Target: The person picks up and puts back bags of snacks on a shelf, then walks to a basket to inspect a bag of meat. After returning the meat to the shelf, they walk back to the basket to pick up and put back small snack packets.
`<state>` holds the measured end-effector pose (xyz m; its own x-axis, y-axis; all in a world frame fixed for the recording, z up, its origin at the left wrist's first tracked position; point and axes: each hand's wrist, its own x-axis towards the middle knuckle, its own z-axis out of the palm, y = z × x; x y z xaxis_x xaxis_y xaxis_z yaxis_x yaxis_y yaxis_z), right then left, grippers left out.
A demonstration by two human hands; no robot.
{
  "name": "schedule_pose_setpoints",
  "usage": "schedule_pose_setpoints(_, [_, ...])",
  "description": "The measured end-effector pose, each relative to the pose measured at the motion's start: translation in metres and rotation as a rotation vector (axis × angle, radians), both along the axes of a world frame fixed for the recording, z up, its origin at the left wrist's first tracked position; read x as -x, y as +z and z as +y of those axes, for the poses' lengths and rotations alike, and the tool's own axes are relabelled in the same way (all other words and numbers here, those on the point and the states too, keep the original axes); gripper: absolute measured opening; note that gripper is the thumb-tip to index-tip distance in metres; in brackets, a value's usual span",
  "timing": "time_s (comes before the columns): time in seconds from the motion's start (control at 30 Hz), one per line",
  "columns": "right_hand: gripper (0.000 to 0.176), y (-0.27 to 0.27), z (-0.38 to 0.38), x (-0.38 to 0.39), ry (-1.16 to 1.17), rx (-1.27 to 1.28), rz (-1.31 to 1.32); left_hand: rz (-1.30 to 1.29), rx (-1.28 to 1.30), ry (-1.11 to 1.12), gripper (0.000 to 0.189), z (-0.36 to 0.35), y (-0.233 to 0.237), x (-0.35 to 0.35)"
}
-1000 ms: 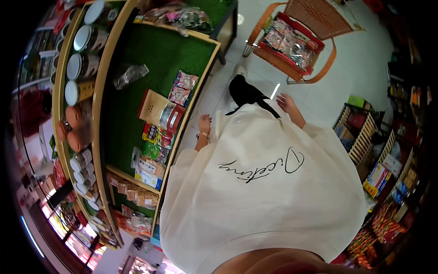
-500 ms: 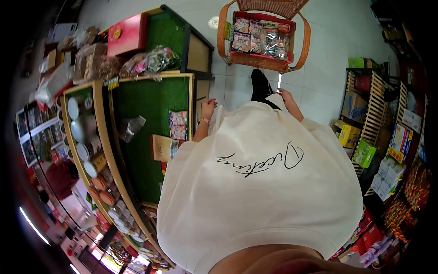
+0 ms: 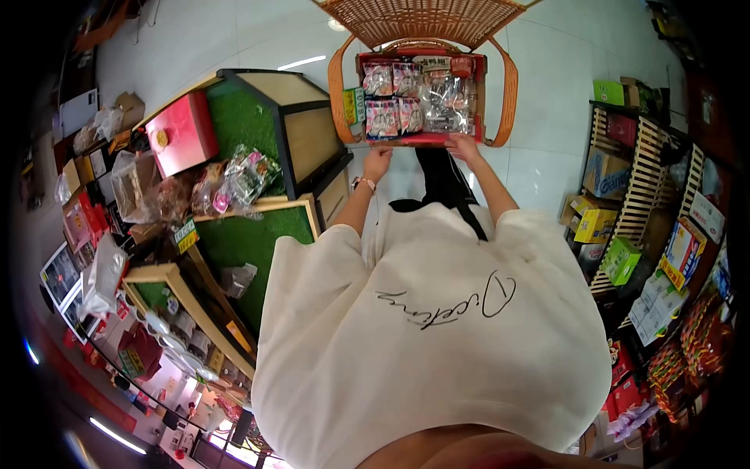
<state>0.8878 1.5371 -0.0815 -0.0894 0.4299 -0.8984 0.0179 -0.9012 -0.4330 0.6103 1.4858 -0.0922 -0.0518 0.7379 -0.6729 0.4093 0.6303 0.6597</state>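
A shallow red box [image 3: 414,141] of packaged snacks rests on the seat of a wicker chair [image 3: 509,94] in front of me. Pink-and-white snack packets [image 3: 383,119] fill its left half, and clear plastic packs [image 3: 447,105] lie in the right half. My left hand [image 3: 377,162] is at the box's near left edge, fingers loosely bent, holding nothing I can see. Over at the near right edge, my right hand [image 3: 466,148] reaches forward with its fingers out, at or touching the rim. Whether either hand bears on the box cannot be made out.
To my left stands a wood-framed display counter lined with green turf [image 3: 269,234], carrying a pink-red gift box [image 3: 181,134] and plastic-wrapped goods [image 3: 248,178]. Slatted shelves [image 3: 617,203] with boxed goods run along my right. Pale floor tiles [image 3: 547,102] surround the chair.
I have moved forward, so the chair and snack box are nearer. Both hands have gone from beside my body to the box's near edge. The counter has slid back on my left.
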Motion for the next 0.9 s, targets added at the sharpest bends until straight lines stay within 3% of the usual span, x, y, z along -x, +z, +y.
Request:
schedule_pose_setpoints(0.1, [0.028,-0.02,0.032,0.02,0.054,0.015,-0.017,0.085,-0.072,-0.05,0.029,0.042,-0.009,-0.029])
schedule_pose_setpoints(0.23, [0.031,-0.058,0.051,0.049,0.105,0.041,-0.013,0.129,0.046,0.025,0.046,0.084,-0.029,-0.053])
schedule_pose_setpoints(0.3, [0.034,-0.073,0.062,0.059,0.15,0.058,0.02,0.19,-0.015,0.013,0.045,0.09,-0.056,-0.057])
schedule_pose_setpoints(0.4, [0.036,-0.102,0.066,0.072,0.176,-0.108,0.056,0.296,-0.026,0.04,0.049,0.095,-0.078,-0.066])
schedule_pose_setpoints(0.43, [0.037,-0.111,0.063,0.077,0.041,-0.137,0.05,0.304,-0.014,0.051,0.05,0.097,-0.081,-0.069])
schedule_pose_setpoints(0.53, [0.043,-0.099,0.079,0.079,-0.013,0.058,0.051,0.378,-0.036,0.059,0.042,0.099,-0.096,-0.075])
schedule_pose_setpoints(0.6, [0.046,-0.102,0.081,0.075,-0.037,0.084,0.04,0.432,0.068,-0.01,0.038,0.107,-0.094,-0.078])
schedule_pose_setpoints(0.63, [0.048,-0.102,0.08,0.073,-0.048,0.098,0.035,0.509,-0.001,-0.008,0.035,0.109,-0.091,-0.081])
schedule_pose_setpoints(0.9, [0.047,-0.091,0.076,0.059,0.152,0.001,0.153,0.38,-0.096,0.109,0.04,0.107,-0.077,-0.082])
